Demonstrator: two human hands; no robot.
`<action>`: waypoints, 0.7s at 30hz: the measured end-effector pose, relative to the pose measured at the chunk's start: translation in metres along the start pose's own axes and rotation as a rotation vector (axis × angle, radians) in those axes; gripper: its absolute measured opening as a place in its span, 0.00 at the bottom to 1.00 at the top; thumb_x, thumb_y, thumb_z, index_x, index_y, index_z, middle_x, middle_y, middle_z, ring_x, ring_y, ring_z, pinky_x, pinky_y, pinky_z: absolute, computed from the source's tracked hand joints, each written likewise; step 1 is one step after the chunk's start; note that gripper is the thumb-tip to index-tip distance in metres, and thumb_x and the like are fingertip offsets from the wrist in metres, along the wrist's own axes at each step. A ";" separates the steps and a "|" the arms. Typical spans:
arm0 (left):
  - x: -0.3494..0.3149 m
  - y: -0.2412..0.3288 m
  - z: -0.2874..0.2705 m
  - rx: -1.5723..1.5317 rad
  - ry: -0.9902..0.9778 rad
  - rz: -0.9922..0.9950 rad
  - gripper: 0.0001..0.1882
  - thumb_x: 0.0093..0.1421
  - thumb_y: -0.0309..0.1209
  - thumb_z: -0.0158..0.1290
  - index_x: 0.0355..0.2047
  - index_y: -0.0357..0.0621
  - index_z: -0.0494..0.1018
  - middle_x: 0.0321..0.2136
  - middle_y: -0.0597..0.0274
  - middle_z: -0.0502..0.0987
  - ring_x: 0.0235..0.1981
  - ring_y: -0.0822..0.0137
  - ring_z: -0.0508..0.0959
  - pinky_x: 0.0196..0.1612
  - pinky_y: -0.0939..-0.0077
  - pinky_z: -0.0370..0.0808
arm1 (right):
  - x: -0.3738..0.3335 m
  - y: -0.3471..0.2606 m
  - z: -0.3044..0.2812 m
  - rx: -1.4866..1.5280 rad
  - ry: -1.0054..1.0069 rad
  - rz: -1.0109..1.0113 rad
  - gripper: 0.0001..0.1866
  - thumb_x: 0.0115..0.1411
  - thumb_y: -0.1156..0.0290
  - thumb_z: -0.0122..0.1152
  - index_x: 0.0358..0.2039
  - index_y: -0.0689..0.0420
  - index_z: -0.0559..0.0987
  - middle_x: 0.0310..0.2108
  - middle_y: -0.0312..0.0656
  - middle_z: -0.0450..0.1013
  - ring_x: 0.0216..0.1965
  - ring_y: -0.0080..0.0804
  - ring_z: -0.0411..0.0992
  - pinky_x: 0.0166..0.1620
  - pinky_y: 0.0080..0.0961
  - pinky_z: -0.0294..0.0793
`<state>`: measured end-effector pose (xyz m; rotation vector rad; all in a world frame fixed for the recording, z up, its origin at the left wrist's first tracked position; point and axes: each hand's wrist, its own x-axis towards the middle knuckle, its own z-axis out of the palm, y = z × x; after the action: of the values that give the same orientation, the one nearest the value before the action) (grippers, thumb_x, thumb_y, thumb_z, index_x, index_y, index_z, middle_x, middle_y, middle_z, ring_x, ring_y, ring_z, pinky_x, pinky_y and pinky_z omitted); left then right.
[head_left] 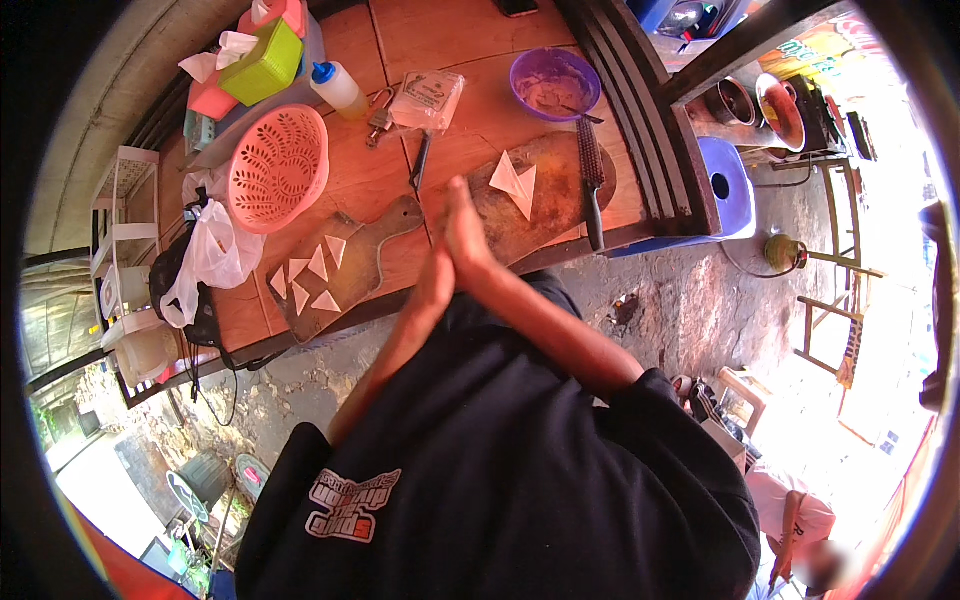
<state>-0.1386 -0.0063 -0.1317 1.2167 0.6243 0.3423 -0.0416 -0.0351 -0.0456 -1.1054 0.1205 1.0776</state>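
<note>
My left hand (437, 265) and my right hand (466, 232) are pressed palm to palm over the table's near edge, fingers straight; the right covers much of the left. Whether anything lies between the palms is hidden. Just right of them, folded triangular wrappers (515, 184) rest on a brown wooden board (553, 160). Several small filled-looking triangles (318, 263) lie on a second, handled board (372, 250) to the left. A black-handled knife (420, 160) is beyond my fingertips, and a perforated cleaver-like blade (591, 180) lies across the right board.
Farther back stand a purple bowl of pinkish filling (555, 84) with a spoon, a plastic packet of wrappers (428, 100) and a squeeze bottle (341, 92). At left are a pink basket (279, 168) and a white plastic bag (215, 250). Another person (790, 510) sits at lower right.
</note>
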 end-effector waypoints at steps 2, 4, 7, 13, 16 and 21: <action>0.011 -0.018 0.012 -0.085 0.026 0.035 0.34 0.72 0.48 0.33 0.70 0.37 0.47 0.68 0.54 0.54 0.69 0.61 0.53 0.70 0.68 0.49 | 0.000 -0.012 -0.014 0.062 -0.015 0.026 0.37 0.70 0.40 0.36 0.64 0.61 0.63 0.61 0.42 0.63 0.59 0.30 0.58 0.65 0.28 0.50; 0.027 -0.019 0.008 0.336 0.067 0.229 0.35 0.72 0.48 0.35 0.69 0.35 0.47 0.68 0.46 0.53 0.69 0.56 0.53 0.69 0.67 0.50 | -0.023 -0.015 -0.022 -0.141 -0.033 0.108 0.42 0.68 0.39 0.39 0.67 0.64 0.58 0.64 0.47 0.60 0.65 0.32 0.57 0.67 0.32 0.50; 0.059 -0.005 0.012 0.731 0.148 0.293 0.35 0.69 0.47 0.41 0.67 0.32 0.51 0.65 0.38 0.57 0.67 0.51 0.58 0.67 0.65 0.56 | -0.038 -0.047 -0.069 -0.604 -0.462 -0.020 0.42 0.66 0.41 0.46 0.69 0.59 0.56 0.69 0.49 0.54 0.68 0.37 0.55 0.68 0.32 0.51; 0.121 0.018 0.036 0.925 0.181 0.231 0.27 0.60 0.42 0.57 0.55 0.39 0.72 0.53 0.47 0.73 0.54 0.50 0.74 0.55 0.64 0.70 | 0.006 -0.073 -0.157 -1.261 0.079 -0.513 0.16 0.54 0.65 0.64 0.40 0.61 0.81 0.34 0.54 0.79 0.39 0.50 0.79 0.41 0.37 0.77; 0.144 0.003 0.065 0.936 0.281 0.266 0.19 0.57 0.38 0.61 0.45 0.40 0.79 0.45 0.51 0.77 0.48 0.53 0.77 0.51 0.65 0.73 | 0.030 -0.080 -0.181 -1.239 0.037 -0.424 0.15 0.52 0.66 0.65 0.37 0.62 0.80 0.34 0.54 0.79 0.38 0.51 0.78 0.40 0.40 0.76; 0.153 -0.012 0.076 0.795 0.386 0.238 0.10 0.51 0.33 0.64 0.31 0.41 0.82 0.40 0.53 0.79 0.45 0.56 0.79 0.49 0.67 0.74 | 0.051 -0.087 -0.181 -1.228 -0.032 -0.484 0.16 0.52 0.65 0.67 0.38 0.63 0.80 0.38 0.55 0.77 0.41 0.52 0.77 0.43 0.40 0.75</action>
<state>0.0279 0.0176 -0.1668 2.0210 1.0017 0.5639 0.1241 -0.1438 -0.1072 -2.0508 -0.9082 0.6655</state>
